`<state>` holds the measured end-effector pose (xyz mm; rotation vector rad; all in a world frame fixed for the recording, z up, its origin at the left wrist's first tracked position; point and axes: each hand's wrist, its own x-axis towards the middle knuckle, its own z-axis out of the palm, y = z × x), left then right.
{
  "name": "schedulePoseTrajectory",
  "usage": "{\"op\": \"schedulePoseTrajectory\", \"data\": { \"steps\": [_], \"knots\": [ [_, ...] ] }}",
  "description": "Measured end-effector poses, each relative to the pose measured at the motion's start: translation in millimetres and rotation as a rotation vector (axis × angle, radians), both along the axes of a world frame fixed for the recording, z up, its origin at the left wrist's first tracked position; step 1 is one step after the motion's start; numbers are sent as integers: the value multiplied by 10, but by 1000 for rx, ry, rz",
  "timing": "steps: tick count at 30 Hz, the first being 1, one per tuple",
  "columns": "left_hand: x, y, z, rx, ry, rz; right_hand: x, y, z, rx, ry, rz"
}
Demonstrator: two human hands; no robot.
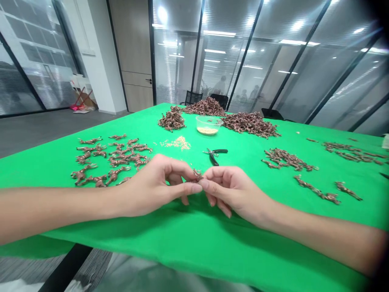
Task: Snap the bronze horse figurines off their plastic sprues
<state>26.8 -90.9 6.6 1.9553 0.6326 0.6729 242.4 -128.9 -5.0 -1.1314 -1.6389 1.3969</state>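
**Q: What is the state of each hand?**
A: The left hand (148,188) and the right hand (231,194) meet at the fingertips. Both are in a narrow pinch and hold the same piece from opposite sides.

**Q: What piece is held, and where is it?**
A: It is a small brown figurine (197,174), apparently deer-shaped, located at the junction of the two hands. It is held above the green cloth (194,239), toward the near side of the table. The exact finger contact points are too small to tell.

**Q: What item lies closest to the hands?**
A: Pliers (214,156) with black handles lie on the cloth just beyond the fingertips. Neither hand touches them.

**Q: Identify the remaining items on the cloth.**
A: A loose group of figurines (112,158) lies far of the left hand, and a second group (287,159) lies to the right of the pliers. Further right is a short line of figurines (317,190). Two large brown heaps (205,107) (251,125) occupy the far side. Between them stands a clear plastic bowl (208,125) containing pale granules (207,130). A small spill of similar granules (178,142) lies left of the pliers.
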Motion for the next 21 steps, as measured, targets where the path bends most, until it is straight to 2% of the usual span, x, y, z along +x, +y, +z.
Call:
{"op": "schedulePoseTrajectory", "data": {
  "steps": [4, 6, 8, 11, 13, 17, 21],
  "knots": [
    [17, 58, 14, -125, -93, 24, 3, -23, 11, 85, -52, -50],
    [21, 96, 39, -157, -136, 68, 22, -20, 16, 180, -135, -82],
    [17, 135, 68, -154, -158, 130, 59, 11, 10, 375, -299, -85],
    [2, 184, 92, -125, -153, 218, 137, 108, -33, 793, -611, -86],
    [-10, 206, 87, -100, -140, 245, 189, 180, -72, 959, -765, -103],
    [-23, 228, 55, -50, -154, 256, 248, 265, -109, 1006, -901, -97],
    [-31, 249, 39, 34, -159, 300, 257, 282, -95, 983, -941, -6]
  ]
}}
